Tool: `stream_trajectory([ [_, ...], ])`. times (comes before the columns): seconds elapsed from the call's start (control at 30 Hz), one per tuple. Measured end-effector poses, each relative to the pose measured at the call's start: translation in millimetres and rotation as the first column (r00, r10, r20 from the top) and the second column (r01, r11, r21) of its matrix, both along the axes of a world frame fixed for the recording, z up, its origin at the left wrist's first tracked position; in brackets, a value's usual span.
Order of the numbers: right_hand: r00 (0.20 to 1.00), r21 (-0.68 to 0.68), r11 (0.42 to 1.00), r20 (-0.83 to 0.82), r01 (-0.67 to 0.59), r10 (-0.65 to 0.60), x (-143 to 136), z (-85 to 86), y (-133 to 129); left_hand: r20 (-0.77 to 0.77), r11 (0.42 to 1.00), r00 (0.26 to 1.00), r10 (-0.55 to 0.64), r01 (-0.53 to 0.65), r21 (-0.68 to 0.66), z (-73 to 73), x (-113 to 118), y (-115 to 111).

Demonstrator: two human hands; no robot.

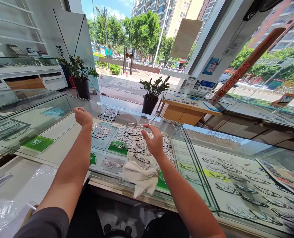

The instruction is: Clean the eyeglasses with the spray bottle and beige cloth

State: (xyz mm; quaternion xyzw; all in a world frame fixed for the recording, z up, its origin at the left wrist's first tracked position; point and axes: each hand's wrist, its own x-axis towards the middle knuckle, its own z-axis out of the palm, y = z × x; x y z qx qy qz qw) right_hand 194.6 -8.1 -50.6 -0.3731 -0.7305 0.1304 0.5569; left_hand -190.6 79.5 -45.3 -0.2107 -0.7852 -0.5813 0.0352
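Note:
My right hand (154, 138) pinches a pair of eyeglasses (150, 121) by a thin dark part, above the glass counter. The lenses are hard to make out against the frames behind. Raised over the counter to the left is my left hand (83, 117), curled into a fist, with nothing showing in it. Between and below the hands lie rows of eyeglasses (134, 135) on the glass top. A cream cloth (142, 177) lies crumpled at the counter's near edge, below my right hand. Several more frames (109, 114) form a group beside my left hand.
Under the glass at right, more eyeglasses (232, 168) sit in rows near a magazine (280, 175). A green booklet (38, 143) is at left. Potted plants (150, 102) stand beyond the counter. Clear plastic wrap (3, 211) lies at lower left.

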Motion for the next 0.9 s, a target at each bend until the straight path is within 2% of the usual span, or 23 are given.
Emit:
stream_trajectory([
  [0.13,1.000,0.002,1.000,-0.012,-0.004,0.004,-0.4,0.7,-0.1,-0.100,0.996,0.994,-0.036,0.044,0.075,3.4,9.0,-0.8],
  [0.23,1.000,-0.001,1.000,-0.020,-0.011,0.011,-0.2,2.6,-0.8,-0.211,0.983,0.977,-0.039,0.075,0.166,11.5,9.9,-4.7],
  [0.37,0.999,-0.007,1.000,-0.037,-0.009,0.009,0.4,4.2,-0.7,-0.359,0.917,0.929,-0.088,0.217,0.336,25.6,21.9,-8.5],
  [0.43,0.999,-0.009,1.000,-0.039,-0.002,0.002,0.7,4.4,0.2,-0.385,0.847,0.904,-0.186,0.346,0.404,31.0,40.3,-10.6],
  [0.5,0.999,-0.006,1.000,-0.038,0.006,-0.006,1.1,4.6,1.2,-0.356,0.742,0.860,-0.366,0.500,0.447,33.1,66.7,-14.0],
  [0.53,0.999,-0.001,1.000,-0.036,0.011,-0.011,1.3,4.7,1.7,-0.317,0.673,0.817,-0.482,0.577,0.463,32.3,81.6,-16.4],
  [0.6,0.999,0.006,1.000,-0.029,0.022,-0.022,1.7,4.9,2.4,-0.306,0.592,0.723,-0.619,0.686,0.423,27.2,110.9,-21.6],
  [0.7,0.999,0.012,1.000,-0.018,0.028,-0.028,2.2,4.9,3.2,-0.237,0.459,0.535,-0.811,0.833,0.309,13.1,145.1,-27.5],
  [0.8,1.000,0.016,0.999,-0.014,0.028,-0.028,2.4,4.4,3.7,-0.176,0.382,0.424,-0.888,0.895,0.231,-2.2,162.7,-27.8],
  [0.9,1.000,0.022,0.999,-0.010,0.026,-0.026,2.5,4.1,3.8,-0.125,0.356,0.385,-0.914,0.911,0.207,-13.3,168.9,-24.3],
])
